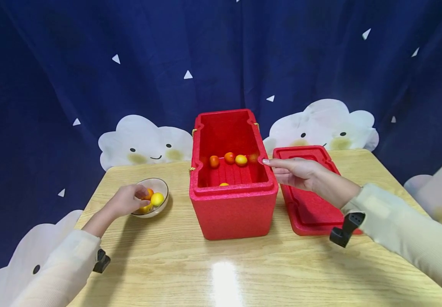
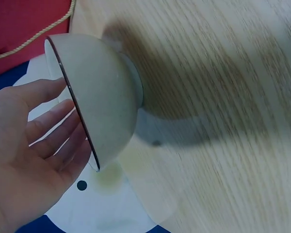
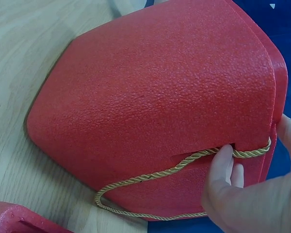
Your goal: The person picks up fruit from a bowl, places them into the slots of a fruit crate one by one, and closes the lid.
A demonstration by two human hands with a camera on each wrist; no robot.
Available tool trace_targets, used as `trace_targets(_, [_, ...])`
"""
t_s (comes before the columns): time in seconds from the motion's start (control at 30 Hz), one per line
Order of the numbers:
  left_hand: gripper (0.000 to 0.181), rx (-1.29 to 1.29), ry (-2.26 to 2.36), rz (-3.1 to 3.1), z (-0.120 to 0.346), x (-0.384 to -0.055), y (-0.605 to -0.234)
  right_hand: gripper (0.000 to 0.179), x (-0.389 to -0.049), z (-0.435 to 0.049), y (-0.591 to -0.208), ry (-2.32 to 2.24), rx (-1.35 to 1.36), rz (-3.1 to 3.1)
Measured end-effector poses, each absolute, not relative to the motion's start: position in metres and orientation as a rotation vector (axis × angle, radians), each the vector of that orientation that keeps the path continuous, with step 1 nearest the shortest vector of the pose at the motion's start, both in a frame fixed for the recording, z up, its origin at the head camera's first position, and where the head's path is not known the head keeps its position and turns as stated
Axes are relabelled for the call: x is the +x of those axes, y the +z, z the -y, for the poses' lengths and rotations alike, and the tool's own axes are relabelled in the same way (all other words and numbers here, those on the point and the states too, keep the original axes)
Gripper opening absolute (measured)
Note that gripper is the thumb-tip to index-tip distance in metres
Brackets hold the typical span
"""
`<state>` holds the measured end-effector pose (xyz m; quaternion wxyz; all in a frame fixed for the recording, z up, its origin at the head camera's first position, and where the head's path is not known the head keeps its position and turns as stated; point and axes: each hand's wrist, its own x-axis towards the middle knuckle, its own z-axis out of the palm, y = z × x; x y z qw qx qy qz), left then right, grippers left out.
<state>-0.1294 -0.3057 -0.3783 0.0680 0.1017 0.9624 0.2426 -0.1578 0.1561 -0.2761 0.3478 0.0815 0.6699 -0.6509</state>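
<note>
My left hand reaches into a cream bowl with a dark rim. Its fingers bend loosely over the rim, and their tips are hidden inside. Under and beside them in the bowl lie a yellow fruit, an orange fruit and a yellow-orange one. My right hand holds the side wall of an uncovered red box, thumb at the rim and fingers against the outside by a gold rope handle. On the box floor sit several small fruits, among them a red-orange one and a yellow one.
The red box lid lies on the wooden table, to the right of the box. Behind the table hangs a dark blue curtain with white triangles and cloud faces.
</note>
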Motion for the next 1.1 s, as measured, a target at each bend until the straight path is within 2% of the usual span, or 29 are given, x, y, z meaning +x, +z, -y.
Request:
trace_targets(0.47, [0.030,0.408,0.577,-2.862,0.311,-0.129,-0.382,0.075,-0.157,-0.155,-0.274,-1.689,0.228,-1.740])
trace_targets(0.77, [0.029,0.472,0.492,-2.842,0.309,-0.133,-0.378,0.079,-0.157,-0.154,-0.274,-1.680,0.260,-1.746])
trace_targets(1.1, [0.023,0.599,0.384,-2.803,0.305,-0.142,-0.374,0.063,-0.158,-0.155,-0.275,-1.708,0.225,-1.722])
